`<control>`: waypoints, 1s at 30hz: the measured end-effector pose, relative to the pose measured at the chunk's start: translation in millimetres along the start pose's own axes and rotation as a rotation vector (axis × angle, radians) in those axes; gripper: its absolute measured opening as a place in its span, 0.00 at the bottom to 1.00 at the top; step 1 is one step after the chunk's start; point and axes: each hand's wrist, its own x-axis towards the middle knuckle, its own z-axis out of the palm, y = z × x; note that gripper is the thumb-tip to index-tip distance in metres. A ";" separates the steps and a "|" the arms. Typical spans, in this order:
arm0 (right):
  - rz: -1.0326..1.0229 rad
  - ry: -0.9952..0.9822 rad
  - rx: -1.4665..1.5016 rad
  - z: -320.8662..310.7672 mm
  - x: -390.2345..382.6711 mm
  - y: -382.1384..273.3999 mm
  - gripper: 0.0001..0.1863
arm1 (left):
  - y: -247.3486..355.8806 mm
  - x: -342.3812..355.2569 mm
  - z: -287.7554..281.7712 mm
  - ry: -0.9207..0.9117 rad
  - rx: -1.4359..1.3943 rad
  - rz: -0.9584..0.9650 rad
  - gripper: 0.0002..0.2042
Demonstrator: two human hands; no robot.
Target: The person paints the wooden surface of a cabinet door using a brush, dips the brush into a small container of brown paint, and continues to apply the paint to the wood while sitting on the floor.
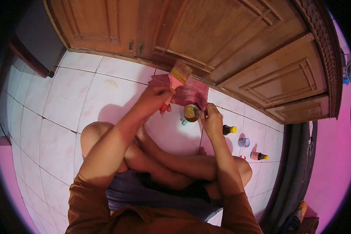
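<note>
My left hand (156,99) grips a wide paintbrush (176,81) by its pink and red handle, its bristles raised toward the cabinet's bottom edge. A reddish striped cloth (195,90) lies under the brush beside the cabinet. Below the brush, a small cup (191,113) with a pale handle holds brownish liquid. Just right of that cup, my right hand (212,121) has its fingers closed at the cloth's edge; what is between them, if anything, is unclear.
Wooden cabinet doors (222,31) span the far side. Right of my hand stand a dark yellow-capped bottle (229,130), a lilac can (243,142) and another yellow-capped bottle (259,156). A dark appliance (39,43) is at left; my crossed legs are on the tiled floor (62,101).
</note>
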 end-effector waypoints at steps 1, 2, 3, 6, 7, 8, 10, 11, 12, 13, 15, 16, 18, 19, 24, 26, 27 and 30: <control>-0.012 0.075 -0.021 1.0 3.1 -1.1 0.07 | 1.0 -0.2 0.1 0.009 0.002 0.010 0.14; -0.012 0.077 -0.023 2.1 2.4 0.4 0.07 | 0.6 0.1 0.3 0.007 0.002 0.012 0.14; -0.030 -0.016 0.153 4.2 0.6 2.9 0.07 | -0.5 0.6 0.6 -0.010 -0.017 0.006 0.14; -0.027 -0.176 0.303 -1.8 -4.7 4.0 0.06 | -1.0 1.7 1.4 -0.019 -0.024 -0.014 0.13; -0.012 -0.125 0.162 -3.1 -5.5 5.2 0.06 | -1.7 1.1 1.7 -0.012 -0.011 -0.027 0.13; 0.002 -0.074 0.022 -3.7 -6.1 5.9 0.06 | -1.6 0.3 1.5 -0.010 -0.012 -0.028 0.13; -0.007 -0.007 0.057 4.1 0.6 1.4 0.07 | -0.2 -1.4 0.2 -0.013 0.021 0.010 0.13; -0.016 0.063 0.092 6.7 2.6 -0.4 0.07 | -1.5 -1.0 -0.5 -0.017 0.023 0.011 0.13; -0.013 0.066 0.090 7.2 -0.1 0.2 0.07 | -4.6 -0.2 -1.4 -0.020 0.003 -0.002 0.13; -0.044 -0.040 0.193 7.7 -0.4 -1.6 0.07 | -5.0 1.1 -3.5 -0.015 -0.013 -0.010 0.13; -0.058 -0.182 0.277 5.4 -7.0 -4.8 0.06 | -8.3 0.6 -6.3 -0.023 0.010 -0.022 0.14; -0.062 -0.168 0.280 3.7 -7.9 -3.6 0.06 | -6.7 1.1 -5.7 -0.036 0.030 -0.032 0.14; -0.013 -0.064 0.051 1.7 -7.2 -0.6 0.06 | -2.7 -0.6 -5.2 -0.035 0.057 -0.023 0.14; -0.003 -0.013 0.021 0.2 -4.3 -1.2 0.07 | -1.4 -2.1 -2.3 -0.038 0.073 -0.024 0.14; -0.157 -0.079 0.265 20.0 -5.5 7.0 0.07 | -2.8 -7.3 3.0 -0.045 0.039 0.009 0.15; -0.149 -0.087 0.187 15.3 -9.2 6.8 0.09 | -4.0 -7.6 0.8 -0.015 0.068 -0.008 0.15; -0.108 -0.066 0.166 14.8 -8.6 11.1 0.09 | -2.9 -7.7 4.1 -0.008 0.071 -0.020 0.15; -0.028 0.063 0.025 9.3 -6.1 16.5 0.08 | -5.4 -2.0 10.3 -0.030 0.080 -0.039 0.14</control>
